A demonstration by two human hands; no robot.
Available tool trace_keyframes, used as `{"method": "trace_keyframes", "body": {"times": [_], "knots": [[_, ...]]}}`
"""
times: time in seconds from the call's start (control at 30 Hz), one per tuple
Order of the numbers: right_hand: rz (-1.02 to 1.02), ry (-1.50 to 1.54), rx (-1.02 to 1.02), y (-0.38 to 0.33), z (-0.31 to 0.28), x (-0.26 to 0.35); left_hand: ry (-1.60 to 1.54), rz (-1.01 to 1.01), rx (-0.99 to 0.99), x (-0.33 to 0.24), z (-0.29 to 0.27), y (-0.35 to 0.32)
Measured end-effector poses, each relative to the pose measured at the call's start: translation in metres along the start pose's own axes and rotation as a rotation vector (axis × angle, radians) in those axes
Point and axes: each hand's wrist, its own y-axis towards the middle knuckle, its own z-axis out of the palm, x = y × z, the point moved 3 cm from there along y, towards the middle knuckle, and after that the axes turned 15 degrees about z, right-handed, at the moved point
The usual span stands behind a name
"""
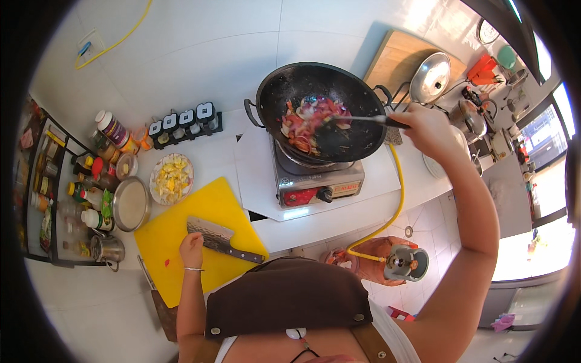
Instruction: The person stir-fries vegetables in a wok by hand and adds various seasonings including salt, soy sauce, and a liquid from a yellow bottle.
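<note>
My right hand (430, 130) is closed round the dark handle of a wok spatula (366, 119). The spatula's blurred working end is among sliced red onions and other pieces (305, 118) inside a black two-handled wok (357, 91). Under the wok stands a portable gas stove (321, 184). At the lower left, my left hand (192, 248) is closed in a loose fist over a yellow cutting board (169, 233); its palm is hidden. Just to its right on the board lies a cleaver (212, 231), its black handle toward me. A small red scrap (167, 263) is on the board.
A plate of yellow-and-white pieces (172, 179), a round metal pan (131, 204) and bottles (97, 196) stand left. A spice rack (186, 127) sits by the wall. A yellow hose (396, 206) runs down to a gas cylinder (390, 264). A lid (430, 75) leans behind right.
</note>
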Motion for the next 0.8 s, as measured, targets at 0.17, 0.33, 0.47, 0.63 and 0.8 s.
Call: {"method": "trace_keyframes", "body": {"times": [0.17, 0.33, 0.47, 0.63, 0.8], "knots": [[0.187, 0.000, 0.104, 0.052, -0.016, 0.009, 0.171, 0.179, -0.069, -0.035, -0.018, -0.008], [0.533, 0.451, 0.605, 0.124, 0.011, -0.062, 0.217, -0.098, -0.120, -0.015, -0.043, -0.035], [0.490, 0.645, 0.812, 0.142, 0.042, -0.038, 0.179, -0.177, -0.119, 0.008, -0.047, -0.057], [-0.093, 0.437, 0.284, 0.115, 0.016, -0.008, 0.231, -0.176, -0.077, 0.005, -0.049, -0.058], [-0.169, -0.002, -0.099, 0.013, -0.071, 0.015, 0.132, -0.227, -0.119, 0.016, -0.051, -0.062]]}}
